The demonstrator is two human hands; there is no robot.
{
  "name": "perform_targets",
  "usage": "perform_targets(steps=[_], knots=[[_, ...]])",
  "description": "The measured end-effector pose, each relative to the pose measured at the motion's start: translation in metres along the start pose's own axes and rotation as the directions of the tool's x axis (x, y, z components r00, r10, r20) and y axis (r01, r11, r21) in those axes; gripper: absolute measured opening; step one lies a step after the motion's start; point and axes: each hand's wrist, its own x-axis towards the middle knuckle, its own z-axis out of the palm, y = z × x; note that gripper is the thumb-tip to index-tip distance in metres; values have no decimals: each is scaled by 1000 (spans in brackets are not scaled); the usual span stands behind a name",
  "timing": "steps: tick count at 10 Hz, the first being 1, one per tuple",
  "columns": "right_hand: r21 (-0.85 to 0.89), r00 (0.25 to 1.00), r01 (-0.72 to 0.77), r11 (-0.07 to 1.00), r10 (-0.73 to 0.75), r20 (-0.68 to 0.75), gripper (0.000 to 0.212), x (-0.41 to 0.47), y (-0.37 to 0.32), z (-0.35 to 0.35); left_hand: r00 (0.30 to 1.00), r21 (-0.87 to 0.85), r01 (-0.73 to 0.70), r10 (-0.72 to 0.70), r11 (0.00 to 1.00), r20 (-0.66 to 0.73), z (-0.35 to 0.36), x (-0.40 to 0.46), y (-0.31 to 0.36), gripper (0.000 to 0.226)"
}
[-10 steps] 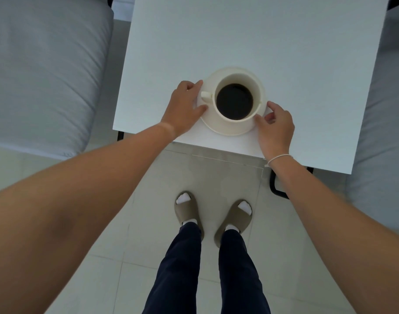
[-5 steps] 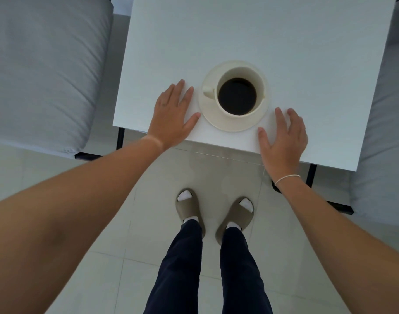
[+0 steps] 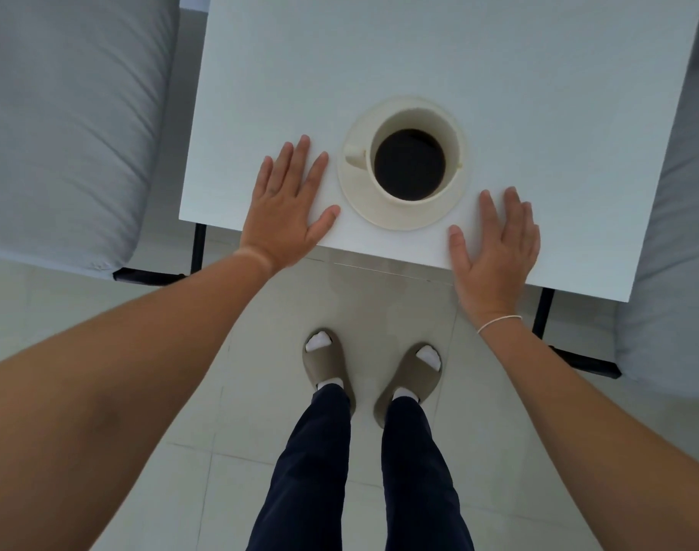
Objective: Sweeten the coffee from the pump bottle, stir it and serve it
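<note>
A cream cup (image 3: 451,129) full of black coffee stands on a cream saucer (image 3: 383,210) near the front edge of a white table (image 3: 459,53). The cup's handle points left. My left hand (image 3: 288,196) lies flat on the table just left of the saucer, fingers spread, holding nothing. My right hand (image 3: 499,240) lies flat at the table's front edge to the right of the saucer, also empty. Neither hand touches the saucer. No pump bottle or spoon is in view.
Grey cushioned seats flank the table, one on the left (image 3: 62,125) and one on the right (image 3: 673,240). Black table legs (image 3: 542,312) show under the front edge. My feet in tan slippers (image 3: 328,367) stand on pale floor tiles.
Both hands let go of the saucer, moved outward and settled flat on the table with fingers spread. The cup and saucer stay where they were set.
</note>
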Motion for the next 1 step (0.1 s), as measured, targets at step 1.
perform_targets(steps=[1], knots=[[307,998,-39,951,53,-37,49,-1,-9,-16,1000,-5,10,-10,1000,-1,-2,0,2,67]])
